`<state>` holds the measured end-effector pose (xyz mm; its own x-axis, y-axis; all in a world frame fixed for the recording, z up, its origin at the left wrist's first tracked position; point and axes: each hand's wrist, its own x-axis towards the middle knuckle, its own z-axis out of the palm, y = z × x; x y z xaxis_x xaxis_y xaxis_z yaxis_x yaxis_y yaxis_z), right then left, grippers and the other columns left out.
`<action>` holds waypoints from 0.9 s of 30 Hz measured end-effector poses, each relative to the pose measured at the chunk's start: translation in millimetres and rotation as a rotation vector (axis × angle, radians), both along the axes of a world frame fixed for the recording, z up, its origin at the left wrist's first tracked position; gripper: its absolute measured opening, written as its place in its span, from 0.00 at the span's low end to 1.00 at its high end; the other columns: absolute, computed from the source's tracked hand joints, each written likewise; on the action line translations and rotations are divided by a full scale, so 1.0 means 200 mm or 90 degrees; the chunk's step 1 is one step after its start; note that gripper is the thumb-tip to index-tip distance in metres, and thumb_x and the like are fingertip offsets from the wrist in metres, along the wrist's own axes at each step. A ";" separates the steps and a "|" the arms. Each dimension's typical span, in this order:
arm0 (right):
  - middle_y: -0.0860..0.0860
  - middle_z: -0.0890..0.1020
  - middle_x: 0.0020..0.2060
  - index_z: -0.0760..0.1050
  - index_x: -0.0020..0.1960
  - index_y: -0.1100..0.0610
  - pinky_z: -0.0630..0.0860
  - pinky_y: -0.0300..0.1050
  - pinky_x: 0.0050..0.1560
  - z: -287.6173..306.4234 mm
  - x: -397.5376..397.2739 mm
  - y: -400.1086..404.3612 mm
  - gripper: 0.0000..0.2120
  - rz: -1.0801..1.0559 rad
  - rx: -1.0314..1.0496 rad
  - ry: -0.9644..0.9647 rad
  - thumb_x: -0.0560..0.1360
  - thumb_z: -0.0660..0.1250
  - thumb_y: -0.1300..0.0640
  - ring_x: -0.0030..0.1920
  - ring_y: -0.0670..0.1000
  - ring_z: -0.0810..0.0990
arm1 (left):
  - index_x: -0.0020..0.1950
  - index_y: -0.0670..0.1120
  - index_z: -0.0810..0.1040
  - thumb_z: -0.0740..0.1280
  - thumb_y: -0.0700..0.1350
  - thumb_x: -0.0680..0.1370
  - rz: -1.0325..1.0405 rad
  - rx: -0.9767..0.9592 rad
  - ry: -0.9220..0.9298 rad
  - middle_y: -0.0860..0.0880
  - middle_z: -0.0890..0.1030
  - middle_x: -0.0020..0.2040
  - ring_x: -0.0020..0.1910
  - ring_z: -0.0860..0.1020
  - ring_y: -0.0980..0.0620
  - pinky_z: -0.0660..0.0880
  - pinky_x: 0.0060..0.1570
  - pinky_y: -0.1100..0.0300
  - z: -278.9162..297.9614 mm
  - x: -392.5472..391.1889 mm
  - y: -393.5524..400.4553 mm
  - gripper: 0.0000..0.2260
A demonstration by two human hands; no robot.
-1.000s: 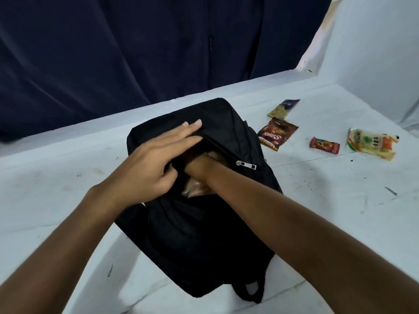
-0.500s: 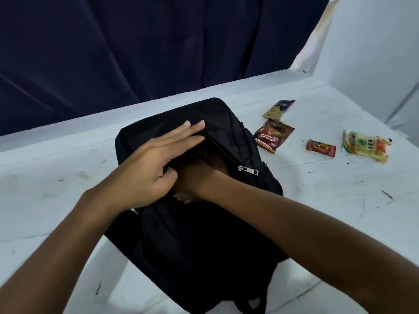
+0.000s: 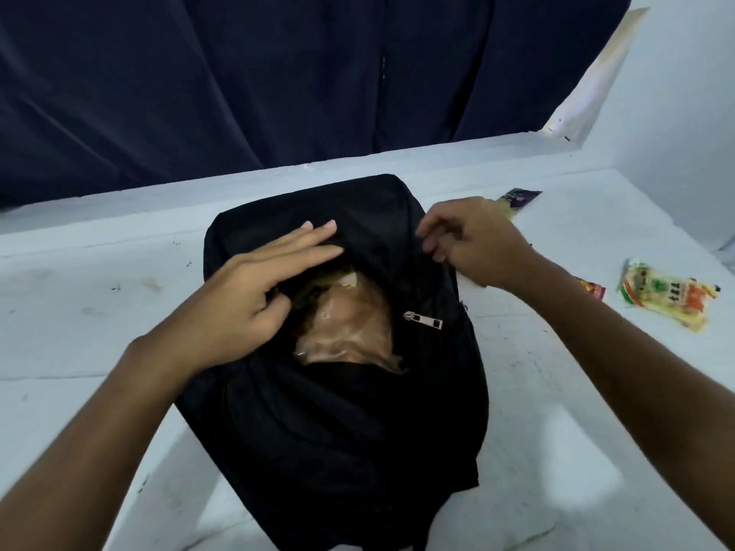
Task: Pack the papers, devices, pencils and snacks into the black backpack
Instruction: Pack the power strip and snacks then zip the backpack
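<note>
- The light is cool, soft and fairly dim, giving the white desk a bluish cast.
- The brightest patch lies at the upper right, on the pale wall.
- Soft shadows fall on the desk beneath both forearms.
- The black backpack shows almost no fabric detail.
- The right hand is slightly motion-blurred.
- Wide-angle distortion bends the desk's far edge and stretches the forearms at the bottom corners.
- No harsh glare.
</note>
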<state>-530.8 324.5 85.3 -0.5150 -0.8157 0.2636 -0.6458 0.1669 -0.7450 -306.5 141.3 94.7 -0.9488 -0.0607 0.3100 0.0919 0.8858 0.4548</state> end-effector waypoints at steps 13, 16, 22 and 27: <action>0.58 0.81 0.51 0.75 0.57 0.59 0.74 0.53 0.49 -0.63 -0.38 0.00 0.12 -0.304 0.223 0.248 0.79 0.57 0.57 0.51 0.60 0.78 | 0.72 0.50 0.69 0.54 0.29 0.67 0.064 0.025 0.009 0.56 0.65 0.75 0.76 0.61 0.56 0.58 0.74 0.61 -0.04 -0.02 0.07 0.35; 0.56 0.77 0.41 0.75 0.51 0.62 0.65 0.44 0.40 -0.46 -0.35 -0.01 0.11 -0.414 0.008 0.028 0.80 0.56 0.59 0.41 0.56 0.74 | 0.73 0.50 0.69 0.53 0.29 0.67 0.075 0.029 0.007 0.57 0.66 0.75 0.76 0.61 0.57 0.58 0.74 0.62 -0.04 -0.03 0.07 0.35; 0.58 0.80 0.41 0.76 0.48 0.63 0.78 0.45 0.40 0.05 -0.15 -0.01 0.09 -0.106 -0.307 -0.682 0.77 0.57 0.63 0.39 0.53 0.79 | 0.73 0.51 0.68 0.54 0.30 0.67 0.074 0.032 -0.017 0.58 0.65 0.75 0.75 0.61 0.59 0.58 0.74 0.63 -0.03 -0.03 0.07 0.35; 0.55 0.81 0.33 0.78 0.42 0.66 0.78 0.39 0.36 0.22 0.13 0.04 0.10 0.239 -0.092 -0.758 0.72 0.58 0.65 0.34 0.50 0.80 | 0.74 0.51 0.67 0.56 0.31 0.67 0.050 0.027 -0.050 0.58 0.64 0.75 0.76 0.60 0.59 0.58 0.74 0.61 -0.01 -0.02 0.04 0.36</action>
